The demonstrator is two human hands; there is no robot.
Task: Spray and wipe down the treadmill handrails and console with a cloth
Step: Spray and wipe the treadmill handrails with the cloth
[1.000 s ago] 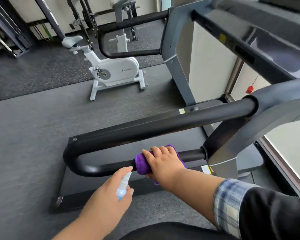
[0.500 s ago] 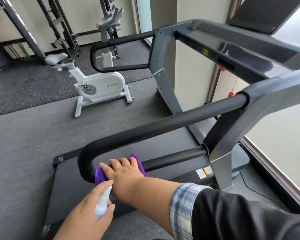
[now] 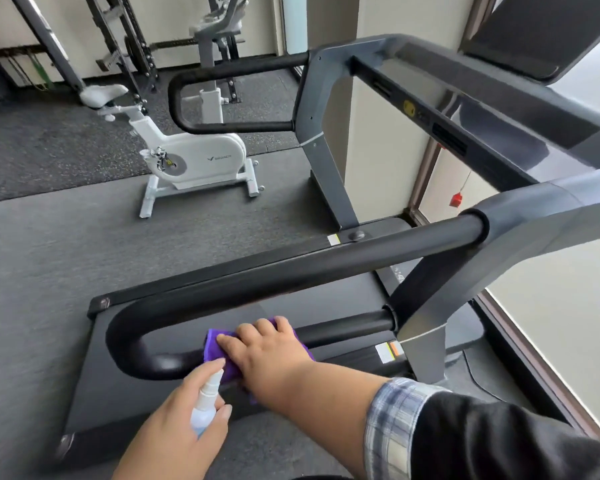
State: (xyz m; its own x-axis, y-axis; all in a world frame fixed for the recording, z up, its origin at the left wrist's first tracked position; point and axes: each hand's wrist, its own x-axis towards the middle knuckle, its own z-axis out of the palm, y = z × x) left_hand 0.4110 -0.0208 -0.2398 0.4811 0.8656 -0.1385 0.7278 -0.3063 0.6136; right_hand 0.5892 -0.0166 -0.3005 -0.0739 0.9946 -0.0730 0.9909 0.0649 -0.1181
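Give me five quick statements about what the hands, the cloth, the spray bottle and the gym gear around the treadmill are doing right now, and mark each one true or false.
1. The right hand presses a purple cloth around the lower bar of the near handrail. True.
2. The left hand is empty. False: it holds a small spray bottle.
3. The cloth is on the console. False: it is on the handrail's lower bar, well below the console.
4. A white exercise bike stands on the floor beyond the treadmill. True.
5. The spray bottle lies on the treadmill belt. False: it is gripped in the left hand.
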